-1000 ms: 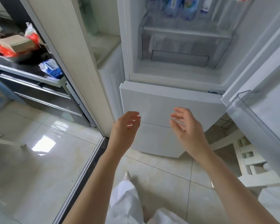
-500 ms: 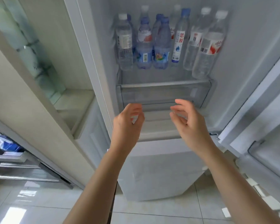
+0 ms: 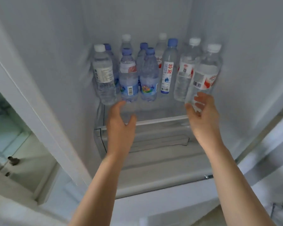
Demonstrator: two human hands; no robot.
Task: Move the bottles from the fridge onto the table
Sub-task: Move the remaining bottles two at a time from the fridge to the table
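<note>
Open hands (image 3: 121, 121) (both empty) near fridge bottles (image 3: 147, 74).

We see a white fridge (image 3: 55, 62) holding clear bottles: white caps at frame left (image 3: 103, 74) and right (image 3: 204, 74), blue caps centre (image 3: 128, 75). One white label carries blue lettering (image 3: 168, 74); the rightmost labels are red and white.

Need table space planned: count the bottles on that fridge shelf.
10 bottles: six in front, from the left white-capped bottle to the right red-labelled bottle; four caps behind, like the rear white cap. More may be hidden.
</note>
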